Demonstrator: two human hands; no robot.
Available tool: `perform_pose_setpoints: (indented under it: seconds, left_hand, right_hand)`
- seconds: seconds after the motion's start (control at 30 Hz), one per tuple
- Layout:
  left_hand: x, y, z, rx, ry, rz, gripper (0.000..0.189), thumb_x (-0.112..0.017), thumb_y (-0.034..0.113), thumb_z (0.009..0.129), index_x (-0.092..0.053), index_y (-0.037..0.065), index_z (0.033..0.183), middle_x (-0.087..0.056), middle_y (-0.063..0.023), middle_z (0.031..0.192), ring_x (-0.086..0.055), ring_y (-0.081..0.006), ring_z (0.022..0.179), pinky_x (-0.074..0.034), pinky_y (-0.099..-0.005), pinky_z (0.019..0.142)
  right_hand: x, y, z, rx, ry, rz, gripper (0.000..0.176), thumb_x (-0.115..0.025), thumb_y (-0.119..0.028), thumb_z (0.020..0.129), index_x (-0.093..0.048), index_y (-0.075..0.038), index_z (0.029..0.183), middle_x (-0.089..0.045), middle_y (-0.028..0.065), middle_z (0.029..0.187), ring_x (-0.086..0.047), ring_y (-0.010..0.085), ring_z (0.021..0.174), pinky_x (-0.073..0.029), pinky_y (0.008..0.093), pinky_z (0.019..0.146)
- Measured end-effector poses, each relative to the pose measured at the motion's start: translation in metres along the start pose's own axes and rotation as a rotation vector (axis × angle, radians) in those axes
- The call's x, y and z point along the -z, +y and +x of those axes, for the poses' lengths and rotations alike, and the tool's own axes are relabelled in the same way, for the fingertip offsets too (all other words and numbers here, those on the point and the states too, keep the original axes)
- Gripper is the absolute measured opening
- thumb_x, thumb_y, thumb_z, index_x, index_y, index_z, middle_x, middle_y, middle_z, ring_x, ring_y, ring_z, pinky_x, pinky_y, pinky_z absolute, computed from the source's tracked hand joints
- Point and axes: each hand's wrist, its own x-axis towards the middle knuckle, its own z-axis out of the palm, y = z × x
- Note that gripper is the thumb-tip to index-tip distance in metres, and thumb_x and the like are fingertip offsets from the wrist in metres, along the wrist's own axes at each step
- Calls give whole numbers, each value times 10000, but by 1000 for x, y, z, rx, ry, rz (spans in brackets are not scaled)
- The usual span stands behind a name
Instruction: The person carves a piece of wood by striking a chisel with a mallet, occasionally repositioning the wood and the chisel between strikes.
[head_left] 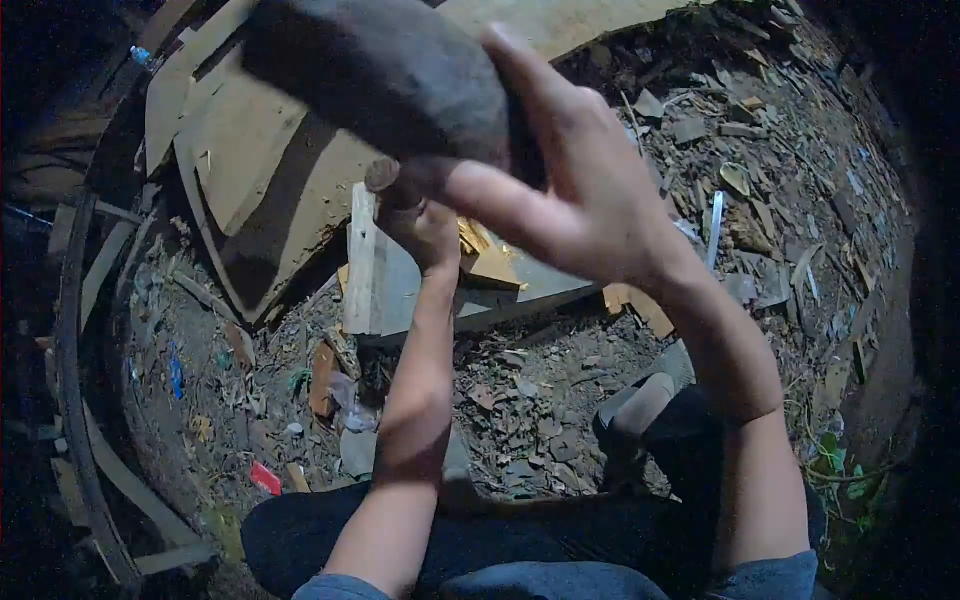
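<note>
My right hand (600, 195) is raised high in the view, thumb and fingers spread around one end of a big, rounded grey-brown block (400, 75), smeared by motion; whether it is stone or wood I cannot tell. Below it, my left hand (428, 238) is wrapped around a round-ended tool handle (382, 174), whose brown top points toward me. The lower part of that tool is hidden behind my fist. Beside the left wrist lies a pale wooden strip (362, 265) on a grey slab (400, 295). Yellowish wood pieces (490, 262) sit just right of the fist.
Large flat boards (260, 170) lie ahead and left. Wood chips and scraps (540, 400) cover the ground. A pale narrow strip (715, 230) stands out at right. A red scrap (265, 478) lies lower left. A shod foot (640, 405) rests below the slab.
</note>
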Motion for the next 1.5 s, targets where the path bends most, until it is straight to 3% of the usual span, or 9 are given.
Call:
perform_pose_setpoints:
  seconds: [0.03,0.13,0.73,0.77,1.07,1.13,1.23,1.3,1.5]
  left_hand:
    - [-21,11,-4,378,140,95,327,-620,234,934,-527,62,672,-560,-6,688,-532,-95,658,-432,-281,584]
    - [-11,24,-11,388,129,25,334,-621,249,934,-521,68,671,-557,-6,686,-528,-94,655,-429,-282,582]
    - [52,4,-10,580,-66,-408,406,-632,385,928,-472,122,664,-525,0,669,-492,-78,627,-399,-295,570]
    - [53,3,-4,581,-66,-433,410,-632,393,928,-469,125,663,-524,1,668,-490,-78,625,-397,-296,570]
    - [56,-8,20,957,168,-430,511,-584,568,914,-396,176,645,-396,45,619,-385,-90,568,-315,-254,551]
    - [52,-2,23,1008,275,-509,467,-607,348,968,-403,126,611,-455,10,505,-446,-89,432,-367,-248,436]
    - [44,2,7,317,-2,-516,332,-532,250,1013,-441,81,742,-481,13,570,-472,-81,508,-394,-218,523]
    - [41,10,-4,342,-156,-558,254,-541,278,1004,-509,71,861,-550,12,679,-553,-112,668,-481,-295,691]
    - [44,24,32,174,-720,-196,192,-689,241,909,-617,64,891,-635,-4,749,-602,-109,647,-482,-261,615]
  right_hand:
    - [-2,-6,1,90,41,-9,624,-683,-485,776,-507,-22,1157,-642,242,718,-661,433,698,-517,500,638]
    - [-12,3,-2,2,-331,-466,610,-648,-445,806,-452,-62,1239,-618,206,681,-628,424,653,-482,502,587]
    - [-19,-20,-10,97,-95,-315,574,-634,-513,802,-464,-78,1135,-654,211,714,-647,434,664,-506,493,602]
    - [-26,-7,-8,-22,-424,-422,595,-614,-517,808,-464,-67,1167,-660,228,743,-652,438,705,-511,494,644]
    - [-49,62,-49,-556,-366,104,730,-626,-580,792,-511,0,1220,-680,234,954,-688,339,843,-524,409,760]
    - [-60,92,-71,-699,-396,232,707,-621,-584,807,-544,0,1197,-673,204,994,-679,267,845,-522,371,758]
    - [-72,129,-97,-748,-332,434,647,-621,-558,829,-607,3,1151,-678,166,991,-673,235,831,-520,362,746]
    - [-73,135,-105,-1046,-344,584,434,-582,-478,902,-592,-60,1018,-550,31,629,-517,128,437,-382,270,375]
    - [-63,139,-100,-1049,-228,608,365,-587,-468,903,-581,-103,893,-522,7,586,-503,126,424,-353,255,375]
